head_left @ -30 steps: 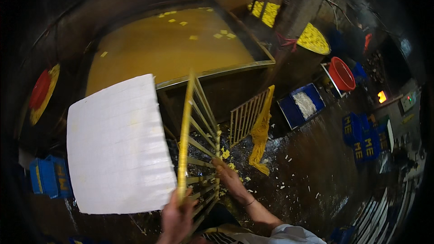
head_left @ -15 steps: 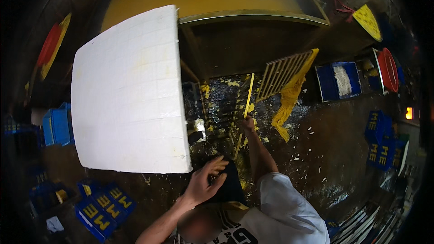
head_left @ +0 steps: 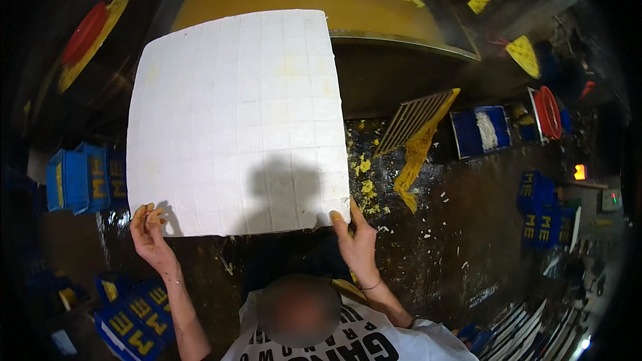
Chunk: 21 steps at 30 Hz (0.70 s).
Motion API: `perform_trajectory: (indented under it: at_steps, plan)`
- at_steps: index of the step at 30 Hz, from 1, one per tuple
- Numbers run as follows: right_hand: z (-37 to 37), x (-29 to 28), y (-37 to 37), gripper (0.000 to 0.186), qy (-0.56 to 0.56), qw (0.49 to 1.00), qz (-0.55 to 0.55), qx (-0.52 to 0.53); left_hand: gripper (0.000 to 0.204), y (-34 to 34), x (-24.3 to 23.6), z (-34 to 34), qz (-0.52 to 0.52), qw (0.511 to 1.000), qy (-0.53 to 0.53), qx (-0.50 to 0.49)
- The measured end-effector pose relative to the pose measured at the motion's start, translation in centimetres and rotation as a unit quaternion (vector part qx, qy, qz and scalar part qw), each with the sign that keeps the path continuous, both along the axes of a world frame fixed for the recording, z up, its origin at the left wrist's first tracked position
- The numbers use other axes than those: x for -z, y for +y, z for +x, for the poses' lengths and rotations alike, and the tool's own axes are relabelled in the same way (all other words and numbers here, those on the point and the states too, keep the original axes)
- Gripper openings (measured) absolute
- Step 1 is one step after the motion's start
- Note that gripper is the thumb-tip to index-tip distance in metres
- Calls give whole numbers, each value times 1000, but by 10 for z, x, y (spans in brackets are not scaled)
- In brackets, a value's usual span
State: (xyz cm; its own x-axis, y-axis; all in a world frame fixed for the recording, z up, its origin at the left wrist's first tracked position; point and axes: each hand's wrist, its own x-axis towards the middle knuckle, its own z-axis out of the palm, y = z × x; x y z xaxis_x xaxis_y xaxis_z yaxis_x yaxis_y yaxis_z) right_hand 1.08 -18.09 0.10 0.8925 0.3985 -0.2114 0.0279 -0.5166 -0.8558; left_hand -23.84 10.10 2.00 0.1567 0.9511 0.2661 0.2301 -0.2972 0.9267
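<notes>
Clamping the slab [head_left: 231,110] at its five-o'clock corner with fingers of the right hand [head_left: 359,244], parting those of the left hand [head_left: 152,246] at seven o'clock, with square-marking seemingly done and no separating begun.

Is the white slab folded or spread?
Spread: the white slab shows one broad gridded face, its near corners at left hand and right hand.

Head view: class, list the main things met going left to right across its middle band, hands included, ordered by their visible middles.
Light-blue crate, left hand, white slab, right hand, slatted rack, blue tray, red basin, glowing orange light.
</notes>
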Motion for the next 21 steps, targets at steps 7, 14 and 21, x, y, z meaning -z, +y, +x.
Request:
perform_trajectory:
  at_steps: [7,14,21]
  plan:
    - [-39,-14,25,38,-154,979,40,126,33,87,27,-68,-20,1000,-14,12]
    - [1,-32,49,53,63,956,241,152,36,157,44,-115,-96,995,-13,8]
    - [-24,83,36,35,300,791,482,230,37,123,84,-128,-431,830,-339,102]
